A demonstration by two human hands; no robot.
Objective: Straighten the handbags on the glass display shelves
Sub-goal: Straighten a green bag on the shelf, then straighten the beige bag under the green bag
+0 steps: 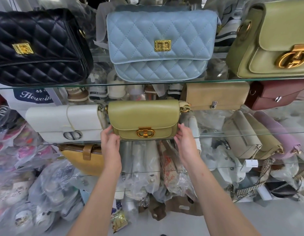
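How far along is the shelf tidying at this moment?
Done, apparently: the black bag and blue bag on the top shelf stand upright, facing front. In hand: the left hand and right hand touch the green bag at its lower corners. Left: the beige bag and lilac bag, lower right, lie tilted.

Left hand (pixel 110 139), right hand (pixel 184 140), both outstretched
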